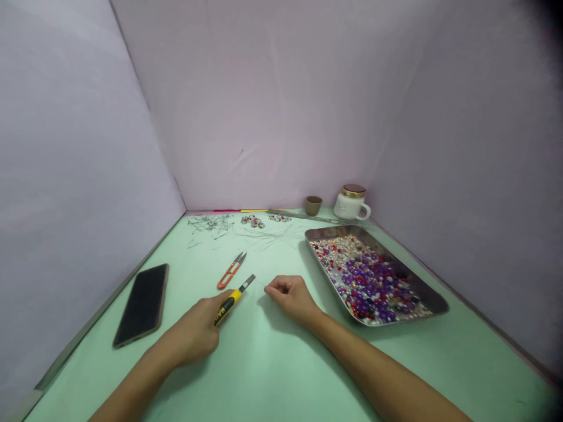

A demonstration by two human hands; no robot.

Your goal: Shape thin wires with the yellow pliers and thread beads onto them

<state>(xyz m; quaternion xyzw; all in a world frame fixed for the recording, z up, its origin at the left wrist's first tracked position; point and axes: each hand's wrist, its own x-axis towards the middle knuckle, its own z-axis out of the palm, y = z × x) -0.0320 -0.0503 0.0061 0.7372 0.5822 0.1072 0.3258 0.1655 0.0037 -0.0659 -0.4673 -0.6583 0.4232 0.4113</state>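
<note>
A thin strand [260, 283] is running between the hands, with no bead showing on it.
The left hand [197, 331] is gripping a yellow-and-black tool [229, 306], its metal tip pointing towards the strand (whether they are touching, I cannot tell), while the right hand [292, 299] is pinching the strand's near end between closed fingertips. Two beaded clusters [253, 221] [280, 218] are lying at the back, apparently already worked, beside loose wire pieces [210, 223]; the strand in hand seems to be at an early stage. Many loose beads [367, 281] are sitting unstrung in the metal tray [424, 287], and orange snips [229, 275] are lying unheld.
</note>
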